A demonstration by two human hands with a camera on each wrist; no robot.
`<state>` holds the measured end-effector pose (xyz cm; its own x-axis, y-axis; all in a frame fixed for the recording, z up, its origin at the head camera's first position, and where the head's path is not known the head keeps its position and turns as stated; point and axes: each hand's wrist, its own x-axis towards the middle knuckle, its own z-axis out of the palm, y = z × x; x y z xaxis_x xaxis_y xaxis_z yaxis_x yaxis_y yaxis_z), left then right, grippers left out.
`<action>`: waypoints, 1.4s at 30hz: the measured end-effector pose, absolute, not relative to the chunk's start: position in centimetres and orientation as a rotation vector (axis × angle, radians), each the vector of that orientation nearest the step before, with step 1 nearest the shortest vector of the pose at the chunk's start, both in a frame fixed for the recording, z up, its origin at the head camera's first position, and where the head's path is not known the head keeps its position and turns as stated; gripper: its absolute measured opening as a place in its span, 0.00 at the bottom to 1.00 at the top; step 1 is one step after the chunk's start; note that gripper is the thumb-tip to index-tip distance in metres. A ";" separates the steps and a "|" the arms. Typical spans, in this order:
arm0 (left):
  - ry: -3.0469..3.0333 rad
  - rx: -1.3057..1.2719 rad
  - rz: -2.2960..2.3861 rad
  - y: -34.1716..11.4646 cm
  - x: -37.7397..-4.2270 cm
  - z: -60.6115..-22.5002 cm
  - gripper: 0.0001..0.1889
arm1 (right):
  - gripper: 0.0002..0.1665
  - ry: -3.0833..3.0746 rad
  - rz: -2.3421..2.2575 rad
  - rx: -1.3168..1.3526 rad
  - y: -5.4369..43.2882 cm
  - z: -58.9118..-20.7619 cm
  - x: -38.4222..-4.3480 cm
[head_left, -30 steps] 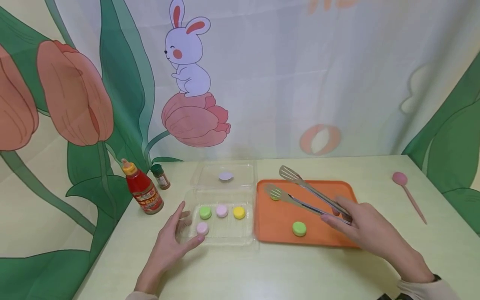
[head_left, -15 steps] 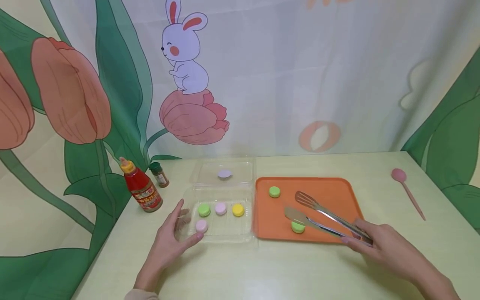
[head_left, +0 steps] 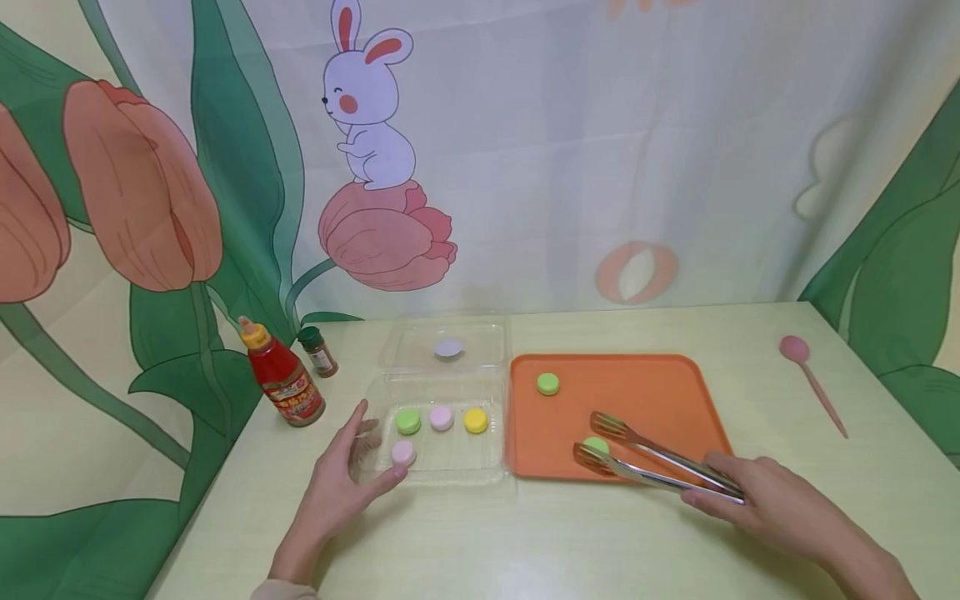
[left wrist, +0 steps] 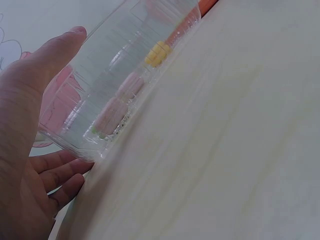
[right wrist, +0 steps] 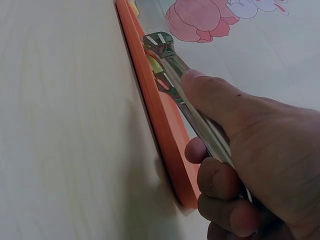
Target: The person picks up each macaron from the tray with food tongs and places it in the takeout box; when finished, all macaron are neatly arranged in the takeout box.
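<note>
My right hand grips metal tongs, whose slotted tips are spread on either side of a green macaron near the front of the orange tray. The tips partly cover that macaron in the right wrist view. A second green macaron lies at the tray's back left. With fingers and thumb spread, my left hand touches the near left corner of a clear plastic container. Inside it are a green macaron, two pink macarons and a yellow macaron.
The container's clear lid lies folded back behind it. At the left stand a red sauce bottle and a small green-capped jar. A pink spoon lies at the far right. A printed curtain hangs behind the table.
The tongs have moved right and toward me, and come down from above the tray to either side of the front green macaron. My left hand stays at the container.
</note>
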<state>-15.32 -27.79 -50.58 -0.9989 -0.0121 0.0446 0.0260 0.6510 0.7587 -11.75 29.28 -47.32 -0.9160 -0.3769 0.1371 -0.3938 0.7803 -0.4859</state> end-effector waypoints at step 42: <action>-2.810 -0.012 -1.319 -27.9 -15.4 -50.6 0.65 | 0.22 -2.882 0.777 0.911 21.9 -41.9 -16.2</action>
